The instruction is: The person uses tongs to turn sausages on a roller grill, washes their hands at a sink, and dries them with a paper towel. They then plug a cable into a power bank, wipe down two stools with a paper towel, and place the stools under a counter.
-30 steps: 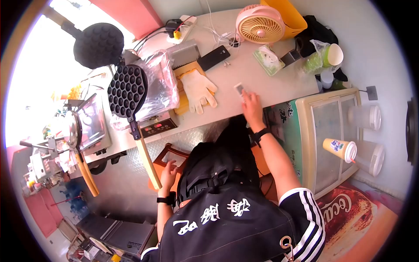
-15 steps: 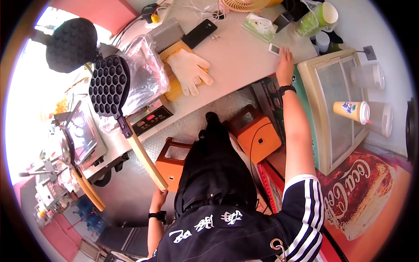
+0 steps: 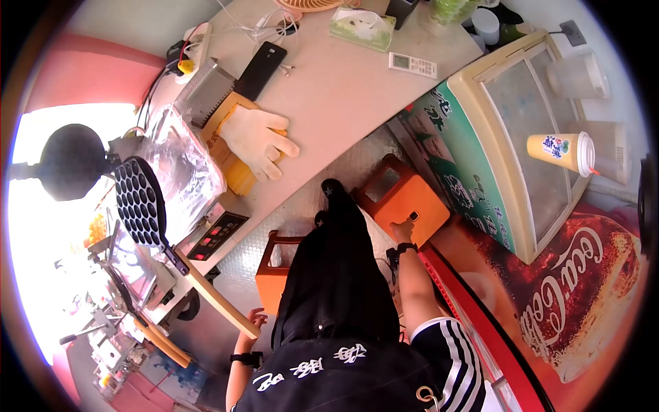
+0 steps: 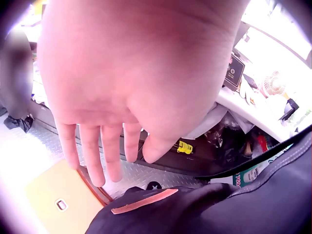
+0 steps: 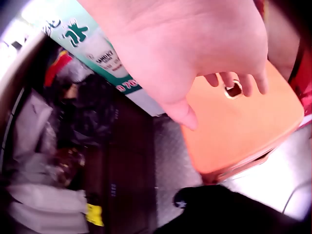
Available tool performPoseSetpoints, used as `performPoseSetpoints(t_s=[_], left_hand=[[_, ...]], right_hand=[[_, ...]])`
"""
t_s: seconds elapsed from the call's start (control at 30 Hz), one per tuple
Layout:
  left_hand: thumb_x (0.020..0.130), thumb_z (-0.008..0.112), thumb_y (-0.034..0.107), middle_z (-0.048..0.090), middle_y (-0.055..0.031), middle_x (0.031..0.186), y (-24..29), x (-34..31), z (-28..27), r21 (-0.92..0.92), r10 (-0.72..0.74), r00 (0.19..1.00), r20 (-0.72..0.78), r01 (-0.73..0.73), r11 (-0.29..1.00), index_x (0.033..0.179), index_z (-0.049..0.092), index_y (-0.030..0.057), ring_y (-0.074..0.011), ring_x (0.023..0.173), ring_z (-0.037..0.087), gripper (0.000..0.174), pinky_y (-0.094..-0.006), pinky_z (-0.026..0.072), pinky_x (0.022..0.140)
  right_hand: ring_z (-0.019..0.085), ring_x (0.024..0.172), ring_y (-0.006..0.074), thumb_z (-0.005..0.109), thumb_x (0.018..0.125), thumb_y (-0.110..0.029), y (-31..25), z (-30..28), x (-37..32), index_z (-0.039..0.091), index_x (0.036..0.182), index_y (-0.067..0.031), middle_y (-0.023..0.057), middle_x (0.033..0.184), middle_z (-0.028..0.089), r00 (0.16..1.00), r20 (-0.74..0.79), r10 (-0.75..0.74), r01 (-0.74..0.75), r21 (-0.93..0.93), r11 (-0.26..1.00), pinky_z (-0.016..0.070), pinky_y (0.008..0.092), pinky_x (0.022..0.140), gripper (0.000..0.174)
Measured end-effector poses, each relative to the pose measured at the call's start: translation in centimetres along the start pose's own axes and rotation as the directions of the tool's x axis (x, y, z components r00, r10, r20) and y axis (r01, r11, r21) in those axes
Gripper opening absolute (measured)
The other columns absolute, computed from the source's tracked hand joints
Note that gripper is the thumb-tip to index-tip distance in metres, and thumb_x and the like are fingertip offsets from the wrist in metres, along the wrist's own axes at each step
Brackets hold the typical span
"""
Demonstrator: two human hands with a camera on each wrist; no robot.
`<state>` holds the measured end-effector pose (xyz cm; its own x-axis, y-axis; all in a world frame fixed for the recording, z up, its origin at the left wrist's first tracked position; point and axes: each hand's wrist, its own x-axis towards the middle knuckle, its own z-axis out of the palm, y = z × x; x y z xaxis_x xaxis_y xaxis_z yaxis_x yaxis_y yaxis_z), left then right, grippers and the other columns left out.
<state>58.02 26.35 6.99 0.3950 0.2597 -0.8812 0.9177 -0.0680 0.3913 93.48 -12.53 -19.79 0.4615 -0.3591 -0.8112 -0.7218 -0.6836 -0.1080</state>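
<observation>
In the head view my right hand [image 3: 403,233] is above an orange stool [image 3: 429,237], close to the hole in its seat. The right wrist view shows that hand [image 5: 195,53] with loose fingers and nothing in them. A white remote control [image 3: 412,64] lies on the table beyond, near its right edge. My left hand [image 3: 252,324] hangs beside the end of a wooden handle [image 3: 223,305] that belongs to a black egg-waffle pan [image 3: 141,202]. In the left wrist view the fingers [image 4: 90,151] point straight down and hold nothing.
On the table [image 3: 343,89] lie a white glove [image 3: 254,137], a black phone [image 3: 261,71] and a tissue pack [image 3: 362,27]. A glass-topped freezer [image 3: 525,130] stands at the right, with a yellow cup [image 3: 552,151] there. Another orange stool [image 3: 270,278] stands left of my legs.
My right hand has left the remote control on the table and drawn back down to the stool. The left hand has come away from the handle's end. The view has turned.
</observation>
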Motion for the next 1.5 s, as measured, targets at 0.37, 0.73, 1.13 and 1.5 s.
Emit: performPoseSetpoints(t_s=[0.37,0.73,1.13,1.5], left_hand=[[0.093,0.048,0.018,0.063,-0.0068,0.099,-9.7,-2.2,-4.9,-0.028,0.033,0.998,0.057,-0.032,0.999,0.124,0.047,0.0064,-0.0165,0.089,0.061,0.033,-0.0290,0.0463,0.079],[0.090,0.050,0.009,0.063,-0.0062,0.098,-22.6,-4.5,-10.8,0.088,-0.250,0.968,-0.001,0.249,0.964,0.119,0.053,0.0054,-0.0136,0.085,0.059,0.029,-0.0255,0.0461,0.073],[0.091,0.047,0.010,0.064,-0.0070,0.097,-17.0,-0.5,-14.5,0.060,-0.058,0.997,-0.051,0.061,0.996,0.118,0.051,0.0050,-0.0151,0.083,0.061,0.028,-0.0257,0.0470,0.072],[0.091,0.046,0.002,0.062,-0.0086,0.097,-13.6,3.9,-12.7,0.219,-0.092,0.993,0.070,0.075,0.973,0.115,0.052,0.0008,-0.0160,0.086,0.061,0.025,-0.0280,0.0498,0.077]], right_hand=[[0.007,0.140,0.0409,0.083,0.056,-0.047,3.4,3.4,3.2,-0.019,0.145,-0.0204,0.0303,0.148,0.012,0.976,0.057,-0.209,0.176,-0.770,0.613,0.0113,0.0563,0.110,0.138],[0.019,0.134,0.0434,0.080,0.055,-0.046,6.6,9.3,-0.7,-0.012,0.146,-0.0173,0.0313,0.143,0.021,0.865,-0.248,-0.436,0.154,-0.697,0.701,0.0117,0.0613,0.107,0.133],[0.020,0.137,0.0354,0.059,0.083,-0.040,10.6,13.6,-0.7,0.024,0.143,-0.0127,0.0256,0.146,0.022,0.972,-0.136,-0.189,0.203,0.095,0.975,0.0273,0.0562,0.103,0.075],[0.055,0.110,0.0270,0.063,0.081,-0.020,-4.7,26.1,-12.0,0.063,0.102,-0.0032,0.0152,0.112,0.061,-0.049,-0.285,-0.957,0.998,0.029,-0.060,0.0362,0.0422,0.103,0.026]])
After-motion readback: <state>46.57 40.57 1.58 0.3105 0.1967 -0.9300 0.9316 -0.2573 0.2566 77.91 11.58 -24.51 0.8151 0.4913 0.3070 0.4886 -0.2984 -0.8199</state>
